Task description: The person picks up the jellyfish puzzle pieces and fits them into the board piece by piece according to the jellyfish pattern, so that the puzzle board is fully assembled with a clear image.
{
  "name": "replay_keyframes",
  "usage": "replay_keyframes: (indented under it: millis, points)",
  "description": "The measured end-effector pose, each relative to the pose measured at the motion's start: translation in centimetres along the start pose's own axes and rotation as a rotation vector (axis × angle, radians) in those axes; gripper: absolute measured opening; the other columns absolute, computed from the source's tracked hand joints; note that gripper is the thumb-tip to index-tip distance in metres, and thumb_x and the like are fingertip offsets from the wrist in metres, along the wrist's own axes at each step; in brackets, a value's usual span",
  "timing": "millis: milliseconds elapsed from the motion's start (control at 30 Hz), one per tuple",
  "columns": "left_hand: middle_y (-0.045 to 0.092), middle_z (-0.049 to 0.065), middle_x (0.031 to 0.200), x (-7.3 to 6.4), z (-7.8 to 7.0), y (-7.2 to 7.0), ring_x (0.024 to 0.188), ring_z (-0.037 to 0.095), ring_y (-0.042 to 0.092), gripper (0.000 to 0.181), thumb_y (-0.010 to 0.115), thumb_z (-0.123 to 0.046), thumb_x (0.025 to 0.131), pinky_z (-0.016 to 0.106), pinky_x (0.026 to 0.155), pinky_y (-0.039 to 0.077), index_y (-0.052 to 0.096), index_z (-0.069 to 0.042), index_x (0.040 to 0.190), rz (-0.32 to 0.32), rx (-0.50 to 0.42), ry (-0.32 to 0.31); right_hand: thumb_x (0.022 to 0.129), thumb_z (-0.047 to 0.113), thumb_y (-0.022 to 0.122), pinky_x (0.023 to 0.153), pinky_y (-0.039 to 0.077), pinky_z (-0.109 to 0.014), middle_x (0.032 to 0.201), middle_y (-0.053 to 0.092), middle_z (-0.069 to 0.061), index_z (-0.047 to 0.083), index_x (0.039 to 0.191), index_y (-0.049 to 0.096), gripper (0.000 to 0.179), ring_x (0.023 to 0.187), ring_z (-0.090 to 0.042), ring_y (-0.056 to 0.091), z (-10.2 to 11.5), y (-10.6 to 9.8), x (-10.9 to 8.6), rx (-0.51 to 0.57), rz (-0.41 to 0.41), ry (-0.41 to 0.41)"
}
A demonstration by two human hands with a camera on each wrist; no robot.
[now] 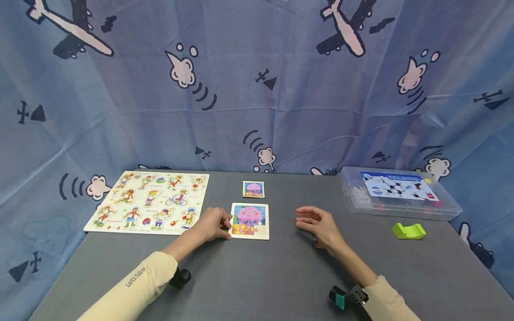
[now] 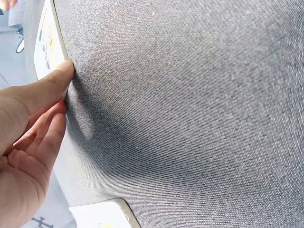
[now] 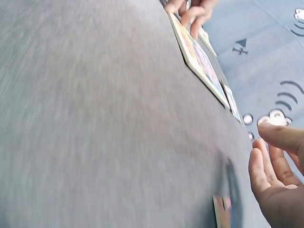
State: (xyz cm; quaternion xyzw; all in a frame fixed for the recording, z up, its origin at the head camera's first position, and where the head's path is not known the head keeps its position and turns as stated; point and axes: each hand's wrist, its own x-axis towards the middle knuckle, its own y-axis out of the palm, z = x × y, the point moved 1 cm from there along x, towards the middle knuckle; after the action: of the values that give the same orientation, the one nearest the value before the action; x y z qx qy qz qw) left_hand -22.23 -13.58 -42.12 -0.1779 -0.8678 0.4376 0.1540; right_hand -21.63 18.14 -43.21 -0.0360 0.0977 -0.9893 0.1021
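A square jellyfish puzzle board (image 1: 250, 219) lies flat on the grey table, its lower right corner showing bare pale wood. My left hand (image 1: 212, 224) holds its left edge, thumb near the front corner and curled fingers farther back; in the left wrist view the thumb (image 2: 59, 76) presses at the board's rim. Right of the board, my right hand (image 1: 319, 225) hovers with loosely bent fingers and nothing in them. Partly hidden under that hand lies a small puzzle piece (image 1: 319, 243), also visible as a coloured piece (image 3: 222, 211) in the right wrist view.
Behind the board lies a smaller jellyfish picture card (image 1: 253, 189). A large board of sports figures (image 1: 150, 203) takes up the left. At the back right stands a clear plastic case (image 1: 395, 191), with a lime green curved block (image 1: 408, 231) in front. A blue patterned curtain (image 1: 257, 89) hangs behind.
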Motion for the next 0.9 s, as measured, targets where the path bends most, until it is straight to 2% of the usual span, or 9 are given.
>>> replay_keyframes:
  millis: [200,367,500,667,900]
  points:
    - [0.070,0.018,0.104,0.0,0.1,-0.1,0.087,0.026,0.068,0.021,0.089,-0.004,0.061,0.020,0.059,0.043,0.070,-0.003,0.070,-0.011,-0.011,-0.002,0.084,-0.005,0.067,0.079,0.052,-0.024,0.120,0.054,-0.037,-0.018,0.122,0.050,0.043,0.095,-0.012,0.067,-0.1,-2.4,-0.9,-0.008,-0.003,-0.032]
    - [0.070,0.018,0.104,0.1,0.2,0.0,0.090,0.028,0.068,0.021,0.088,-0.004,0.061,0.020,0.059,0.043,0.070,-0.003,0.071,-0.008,-0.014,-0.004,0.085,-0.004,0.067,0.077,0.052,-0.021,0.117,0.057,-0.034,-0.017,0.121,0.051,0.042,0.093,-0.009,0.067,-0.5,-4.1,-1.9,-0.072,-0.025,-0.038]
    - [0.070,0.018,0.103,0.0,0.1,0.0,0.089,0.027,0.068,0.021,0.089,-0.005,0.061,0.020,0.059,0.042,0.070,-0.003,0.070,-0.012,-0.005,0.001,0.084,-0.006,0.067,0.076,0.051,-0.019,0.115,0.058,-0.035,-0.017,0.120,0.052,0.041,0.093,-0.009,0.066,-0.8,-5.1,-2.6,-0.114,-0.008,-0.065]
    - [0.070,0.018,0.104,-0.1,0.0,0.1,0.081,0.025,0.067,0.021,0.088,-0.005,0.061,0.021,0.059,0.042,0.069,-0.003,0.069,-0.015,0.009,0.012,0.083,-0.007,0.068,0.075,0.051,-0.018,0.112,0.058,-0.036,-0.017,0.118,0.053,0.039,0.093,-0.009,0.066,-1.2,-6.0,-3.4,-0.149,0.022,-0.089]
    - [0.070,0.017,0.105,0.0,0.2,0.1,0.081,0.023,0.066,0.021,0.089,-0.007,0.062,0.021,0.060,0.043,0.070,-0.003,0.071,-0.012,0.009,-0.002,0.080,-0.005,0.071,0.075,0.052,-0.019,0.110,0.060,-0.033,-0.017,0.115,0.056,0.039,0.092,-0.007,0.066,-2.2,-6.0,-4.2,-0.152,0.040,-0.050]
